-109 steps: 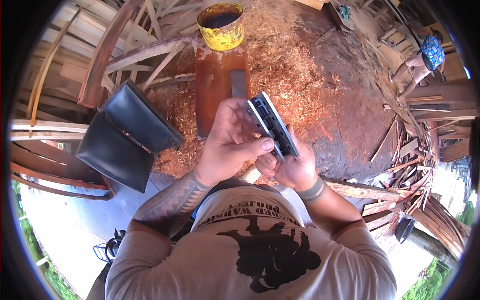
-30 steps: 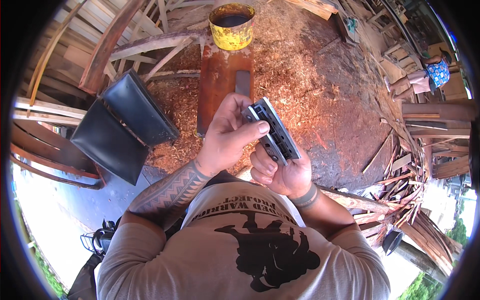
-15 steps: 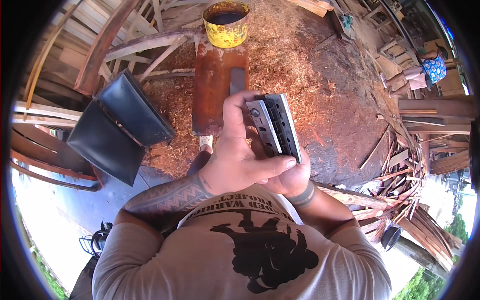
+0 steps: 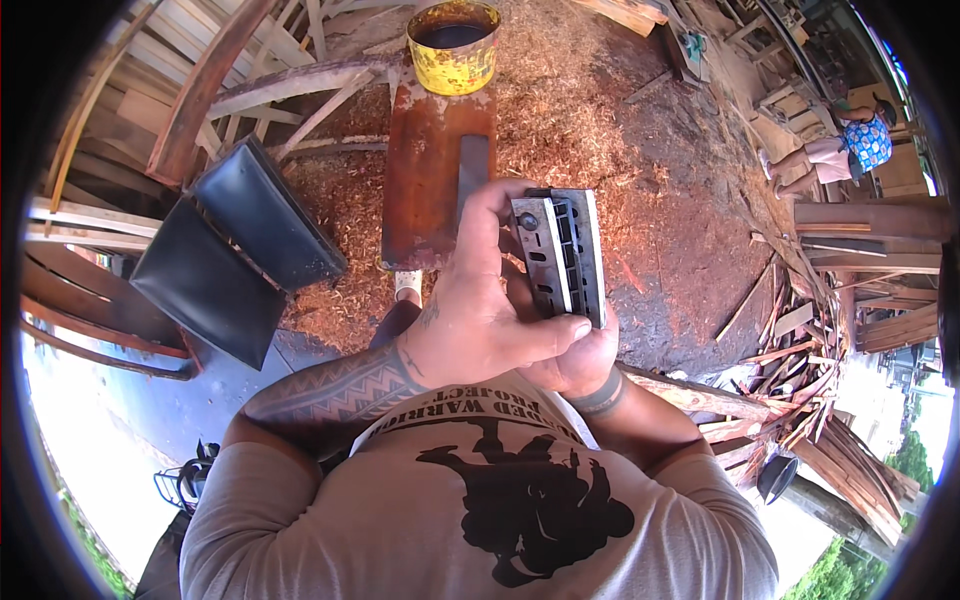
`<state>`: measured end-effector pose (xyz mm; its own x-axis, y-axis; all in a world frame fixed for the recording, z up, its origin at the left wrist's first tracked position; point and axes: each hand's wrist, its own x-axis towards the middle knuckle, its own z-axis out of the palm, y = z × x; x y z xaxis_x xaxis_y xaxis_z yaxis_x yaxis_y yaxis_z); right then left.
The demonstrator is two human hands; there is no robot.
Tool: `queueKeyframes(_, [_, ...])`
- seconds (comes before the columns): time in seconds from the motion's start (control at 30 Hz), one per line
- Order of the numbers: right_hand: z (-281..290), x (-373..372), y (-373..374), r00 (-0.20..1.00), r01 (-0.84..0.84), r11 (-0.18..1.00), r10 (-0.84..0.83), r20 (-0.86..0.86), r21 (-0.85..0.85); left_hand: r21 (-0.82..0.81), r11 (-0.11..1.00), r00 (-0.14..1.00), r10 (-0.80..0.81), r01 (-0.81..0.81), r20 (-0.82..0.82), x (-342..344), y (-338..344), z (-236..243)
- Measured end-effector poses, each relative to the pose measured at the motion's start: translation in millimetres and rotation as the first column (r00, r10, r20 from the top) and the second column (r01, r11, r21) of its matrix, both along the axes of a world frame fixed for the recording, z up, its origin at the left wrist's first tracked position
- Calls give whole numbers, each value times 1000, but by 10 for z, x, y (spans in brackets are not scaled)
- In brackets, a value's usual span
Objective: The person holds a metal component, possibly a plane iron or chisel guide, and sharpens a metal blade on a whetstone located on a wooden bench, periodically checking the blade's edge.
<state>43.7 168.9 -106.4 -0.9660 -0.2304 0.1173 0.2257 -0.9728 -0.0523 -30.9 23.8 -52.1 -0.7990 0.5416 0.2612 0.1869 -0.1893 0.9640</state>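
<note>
A stack of slotted metal plates (image 4: 560,255) stands nearly upright between my hands, just in front of my shirt. Long slots and a round hole mark its pale left plate, and a dark ridged strip runs along the middle. My left hand (image 4: 475,315) is closed on it, the index finger at its upper left and the thumb across the lower end. Beneath that end my right hand (image 4: 580,360) cups the stack. Most of the right fingers are hidden behind the metal.
Ahead lies a rusty brown board (image 4: 425,170) with a grey flat bar (image 4: 473,165) and a yellow bucket (image 4: 453,50) of dark liquid. Black padded panels (image 4: 235,260) are at left. Wood scraps (image 4: 800,350) pile up at right; a person (image 4: 850,145) stands beyond.
The metal stack has turned slightly in my hands, standing straighter and showing more of its left plate. My left hand has shifted a little to the right with it.
</note>
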Motion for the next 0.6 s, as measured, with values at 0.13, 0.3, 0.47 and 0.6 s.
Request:
queueKeyframes(0.13, [-28,-17,0,994,-56,995,48,-96,-86,-7,1000,1000,-15,15,24,-11,-10,-10])
queueKeyframes(0.3, [107,8,-36,996,25,995,-33,80,100,-19,1000,997,-20,21,70,-37,-14,1])
queueKeyframes(0.47, [-12,-28,17,998,29,991,-37,57,130,-14,999,992,-48,50,115,-70,-9,20])
queueKeyframes(0.6, [-95,-83,15,998,55,993,-51,-43,100,-17,999,999,-43,43,4,-96,-10,-66])
